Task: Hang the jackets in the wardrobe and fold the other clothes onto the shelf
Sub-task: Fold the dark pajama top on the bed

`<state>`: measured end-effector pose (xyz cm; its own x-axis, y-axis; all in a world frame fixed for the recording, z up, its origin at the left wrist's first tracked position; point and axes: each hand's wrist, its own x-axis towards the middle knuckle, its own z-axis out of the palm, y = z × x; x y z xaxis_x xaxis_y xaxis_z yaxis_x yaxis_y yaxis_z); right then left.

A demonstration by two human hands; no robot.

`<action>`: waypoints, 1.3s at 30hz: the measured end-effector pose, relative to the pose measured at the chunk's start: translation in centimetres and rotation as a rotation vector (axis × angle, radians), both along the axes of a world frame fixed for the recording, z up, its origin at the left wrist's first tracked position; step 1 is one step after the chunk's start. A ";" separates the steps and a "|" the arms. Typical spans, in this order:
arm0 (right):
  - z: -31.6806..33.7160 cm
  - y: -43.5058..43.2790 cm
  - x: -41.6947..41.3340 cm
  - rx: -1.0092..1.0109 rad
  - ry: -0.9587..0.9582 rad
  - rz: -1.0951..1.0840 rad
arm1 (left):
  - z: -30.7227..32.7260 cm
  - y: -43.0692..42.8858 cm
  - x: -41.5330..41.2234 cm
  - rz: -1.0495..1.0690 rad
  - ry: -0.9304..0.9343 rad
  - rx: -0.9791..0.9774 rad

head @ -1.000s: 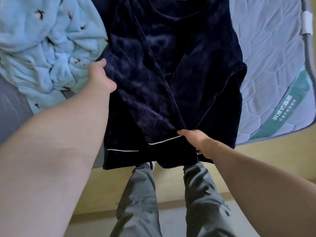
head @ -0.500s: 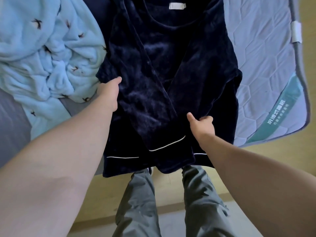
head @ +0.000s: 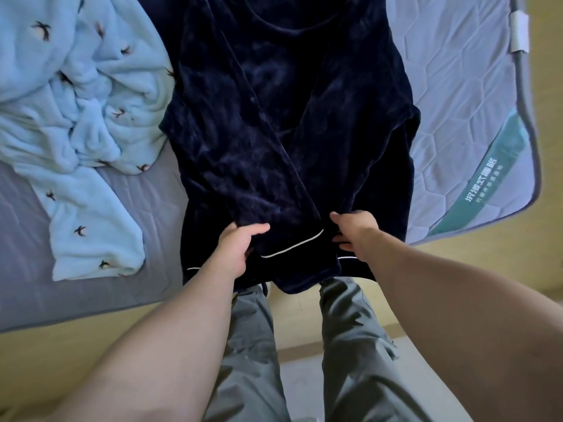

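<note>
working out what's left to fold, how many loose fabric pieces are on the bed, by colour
navy velvet top: 1
light blue fleece piece with bird print: 1
total: 2

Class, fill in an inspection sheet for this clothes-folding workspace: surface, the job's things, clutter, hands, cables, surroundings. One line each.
Surface: bed with a grey sheet; a quilted pad lies over its right part.
Job's things: navy top with white piping lies flat on the bed, one sleeve folded diagonally across it, hem hanging over the near edge.
Clutter: light blue fleece cloth with a bird print, crumpled to the left of the top.
Hands: left hand grips the folded sleeve's cuff; right hand pinches the top beside that cuff.
Cables: nothing seen.
Surroundings: pale floor; the person's grey trousers; no wardrobe or shelf in view.
</note>
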<state>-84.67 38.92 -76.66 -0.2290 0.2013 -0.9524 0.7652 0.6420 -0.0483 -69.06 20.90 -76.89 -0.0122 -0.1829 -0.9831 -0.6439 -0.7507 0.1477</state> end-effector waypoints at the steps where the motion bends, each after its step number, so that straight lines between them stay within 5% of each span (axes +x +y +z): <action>1: 0.1 0.2 0.2 -0.036 -0.010 -0.002 | 0.0 0.2 -0.1 -0.070 -0.024 -0.034; 4: 0.8 0.4 0.7 -0.165 -0.144 -0.011 | 0.0 0.4 -0.9 -0.399 -0.138 -0.193; 7: 1.2 -0.1 0.7 -0.138 -0.188 0.232 | 0.0 -0.5 -2.4 -0.734 -0.229 -0.237; 11: 1.6 -1.9 -1.6 0.196 0.288 0.421 | 1.2 -5.2 -7.7 -1.080 -0.364 -0.004; 14: 1.9 -4.6 -5.7 0.326 0.661 0.480 | 1.7 -9.9 -12.4 -1.355 -0.504 -0.425; 17: 1.8 -8.2 -11.1 0.250 0.778 0.535 | 2.2 -13.7 -16.8 -1.266 -0.412 -1.012; 20: 1.3 -11.0 -16.3 0.258 0.877 0.697 | 2.1 -16.5 -21.2 -1.148 -0.193 -1.205; 26: -0.3 -14.7 -23.4 0.142 0.943 0.615 | 0.8 -19.4 -27.2 -0.992 -0.144 -1.238; 32: -0.7 -14.8 -27.2 0.111 0.798 0.700 | 0.3 -20.7 -28.6 -0.918 -0.248 -1.181; 39: -0.7 -13.6 -32.1 0.183 0.947 0.428 | -0.4 -22.6 -29.0 -0.892 -0.247 -1.161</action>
<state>-116.73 25.27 -77.32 -0.9492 0.0505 -0.3106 0.1734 0.9077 -0.3822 -98.03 -1.68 -77.31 -0.3986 -0.8699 -0.2906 -0.9147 0.3541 0.1946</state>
